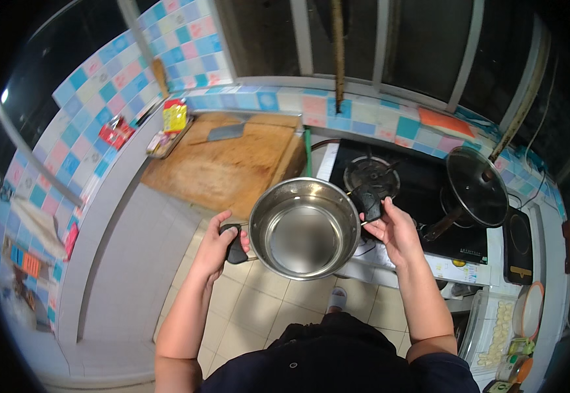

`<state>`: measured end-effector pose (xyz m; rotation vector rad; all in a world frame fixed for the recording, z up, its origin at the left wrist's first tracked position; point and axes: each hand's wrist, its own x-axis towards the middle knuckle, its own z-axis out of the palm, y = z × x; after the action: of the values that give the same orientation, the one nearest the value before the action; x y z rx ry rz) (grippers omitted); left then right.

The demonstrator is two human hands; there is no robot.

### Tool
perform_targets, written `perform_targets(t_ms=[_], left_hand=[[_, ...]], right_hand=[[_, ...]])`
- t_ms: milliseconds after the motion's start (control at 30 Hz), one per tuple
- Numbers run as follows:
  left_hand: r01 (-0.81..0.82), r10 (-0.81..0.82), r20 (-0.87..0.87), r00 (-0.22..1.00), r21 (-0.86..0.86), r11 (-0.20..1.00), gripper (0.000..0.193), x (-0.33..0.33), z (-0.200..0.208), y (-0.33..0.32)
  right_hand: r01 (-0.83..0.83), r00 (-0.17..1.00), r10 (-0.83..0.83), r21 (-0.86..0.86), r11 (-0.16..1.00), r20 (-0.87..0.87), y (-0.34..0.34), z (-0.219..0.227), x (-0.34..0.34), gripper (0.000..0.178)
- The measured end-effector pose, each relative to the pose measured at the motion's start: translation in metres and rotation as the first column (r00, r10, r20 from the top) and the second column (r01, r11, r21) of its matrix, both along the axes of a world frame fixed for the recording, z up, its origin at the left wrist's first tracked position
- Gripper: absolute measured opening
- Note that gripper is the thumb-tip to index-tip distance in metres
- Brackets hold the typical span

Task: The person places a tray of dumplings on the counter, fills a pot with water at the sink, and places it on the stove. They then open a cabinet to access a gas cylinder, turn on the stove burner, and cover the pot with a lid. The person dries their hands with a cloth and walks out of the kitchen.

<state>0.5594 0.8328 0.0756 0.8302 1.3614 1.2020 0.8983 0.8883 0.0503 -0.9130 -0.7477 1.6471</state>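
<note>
I hold an open stainless steel pot (263,229) in front of my body, above the tiled floor. My left hand (214,243) is closed around the black handle (235,251) on its left side. My right hand (399,237) grips the other black handle (371,202), beside the front edge of the stove. No lid covers the pot. Its inner wall is shiny, and a blurred patch at the bottom hides whether anything lies inside.
A thick wooden chopping board (213,164) with a cleaver blade (226,131) lies beyond the pot. The black gas stove (422,177) has an uncovered burner (370,175) and a lidded wok (478,190). Small pale pieces (498,331) fill a tray at lower right.
</note>
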Motion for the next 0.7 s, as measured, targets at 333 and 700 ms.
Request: perform_targets(t_ms=[333, 700], left_hand=[[0.195, -0.196, 0.030, 0.980, 0.020, 0.981, 0.048, 0.120, -0.051, 0.235], [0.291, -0.293, -0.045, 0.955, -0.030, 0.956, 0.050, 0.187, -0.099, 0.375]], right_hand=[[0.270, 0.959, -0.266, -0.032, 0.962, 0.094, 0.147, -0.015, 0.121, 0.036], [0.479, 0.877, -0.475, -0.211, 0.852, 0.076, 0.220, -0.071, 0.165, 0.027]])
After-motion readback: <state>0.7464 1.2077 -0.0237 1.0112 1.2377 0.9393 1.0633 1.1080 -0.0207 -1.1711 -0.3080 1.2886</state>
